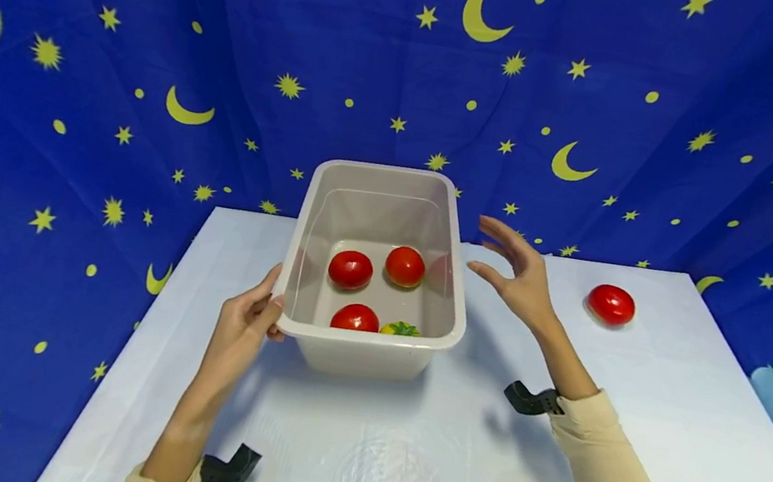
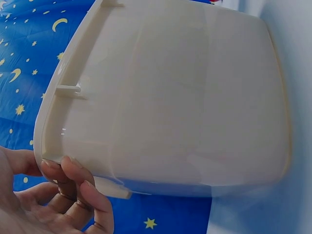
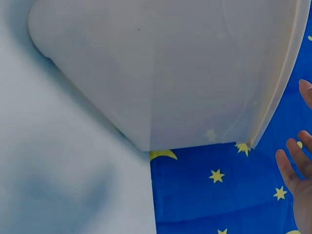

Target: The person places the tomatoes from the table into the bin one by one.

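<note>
A blue backdrop printed with yellow moons and stars hung behind and around the scene, and it showed past the tub in both wrist views. In front of it lay a white table, its surface bare and pale near the person. A beige plastic tub stood on the table's far middle, upright, with its rim toward the camera and clear water visible inside. The left wrist view showed the tub's outer wall close up, and the right wrist view showed its other wall standing on the tabletop.

Cream sleeves covered both forearms, each with a black strap mount near the wrist. The left hand gripped the tub's near left corner, thumb over the rim and fingers curled under the lip. The right hand hovered just beside the tub's right wall, apart from it, fingers spread and relaxed, holding nothing; only its fingertips showed in the right wrist view.

Three red tomatoes sat in the tub: one at the left, one at the back, and one near the front wall. Just beside that front one lay a small yellow and green piece, partly hidden by the rim. A fourth tomato lay alone on the table, well apart to the right of the hovering hand
</note>
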The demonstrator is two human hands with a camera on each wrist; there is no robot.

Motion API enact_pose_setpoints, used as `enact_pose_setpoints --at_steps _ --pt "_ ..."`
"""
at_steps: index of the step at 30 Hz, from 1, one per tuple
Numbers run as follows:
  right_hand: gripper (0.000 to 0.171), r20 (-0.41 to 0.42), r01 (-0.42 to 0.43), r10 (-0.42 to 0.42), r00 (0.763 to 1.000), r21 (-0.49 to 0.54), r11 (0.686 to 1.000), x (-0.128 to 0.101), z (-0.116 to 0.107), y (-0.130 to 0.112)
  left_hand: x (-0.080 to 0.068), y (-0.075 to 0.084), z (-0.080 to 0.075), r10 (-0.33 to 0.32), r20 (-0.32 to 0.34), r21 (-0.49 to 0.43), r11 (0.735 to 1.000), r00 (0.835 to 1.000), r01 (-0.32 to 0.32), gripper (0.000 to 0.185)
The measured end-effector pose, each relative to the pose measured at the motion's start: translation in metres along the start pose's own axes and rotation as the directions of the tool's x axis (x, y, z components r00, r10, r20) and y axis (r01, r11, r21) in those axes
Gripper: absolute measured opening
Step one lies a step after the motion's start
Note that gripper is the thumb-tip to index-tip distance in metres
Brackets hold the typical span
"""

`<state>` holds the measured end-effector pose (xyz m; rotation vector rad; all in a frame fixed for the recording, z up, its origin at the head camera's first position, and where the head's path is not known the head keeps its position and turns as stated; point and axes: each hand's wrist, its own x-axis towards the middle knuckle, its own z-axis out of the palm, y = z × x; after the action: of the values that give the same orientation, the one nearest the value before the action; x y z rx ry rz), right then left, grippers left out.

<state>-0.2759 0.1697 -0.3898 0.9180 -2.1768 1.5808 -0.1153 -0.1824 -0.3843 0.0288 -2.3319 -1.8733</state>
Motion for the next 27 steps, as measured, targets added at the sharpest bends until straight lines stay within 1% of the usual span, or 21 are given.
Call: enact_pose_setpoints --at_steps 6,9,12,16,19,27 --pt "0.066 -0.031 0.000 0.000 1.000 -0.006 1.000 -0.005 -0.007 0.004 0.000 0.001 0.000 0.000 -0.006 0.003 1.000 1.000 0.000 0.050" --pt "0.066 -0.047 0.014 -0.014 0.999 0.005 1.000 -0.008 -0.011 0.007 0.000 0.001 0.000 0.000 -0.008 0.002 1.000 1.000 0.000 0.050" --pt "0.065 -0.052 0.010 -0.010 0.999 0.007 1.000 -0.010 -0.015 0.003 0.000 0.000 0.000 0.005 -0.009 0.004 1.000 1.000 -0.005 0.050" --pt "0.062 -0.060 -0.012 0.011 0.998 -0.012 1.000 -0.014 -0.020 -0.009 0.000 0.000 0.000 0.006 -0.004 0.001 1.000 1.000 -0.006 0.050" --pt "0.061 -0.075 -0.030 0.028 0.997 -0.025 0.999 -0.017 -0.024 -0.010 0.000 0.001 -0.001 0.006 -0.004 0.010 1.000 1.000 -0.006 0.050" --pt "0.060 -0.131 -0.077 0.074 0.989 -0.017 0.997 -0.023 -0.036 0.001 0.000 0.000 0.000 0.011 0.003 -0.004 1.000 1.000 -0.011 0.050"
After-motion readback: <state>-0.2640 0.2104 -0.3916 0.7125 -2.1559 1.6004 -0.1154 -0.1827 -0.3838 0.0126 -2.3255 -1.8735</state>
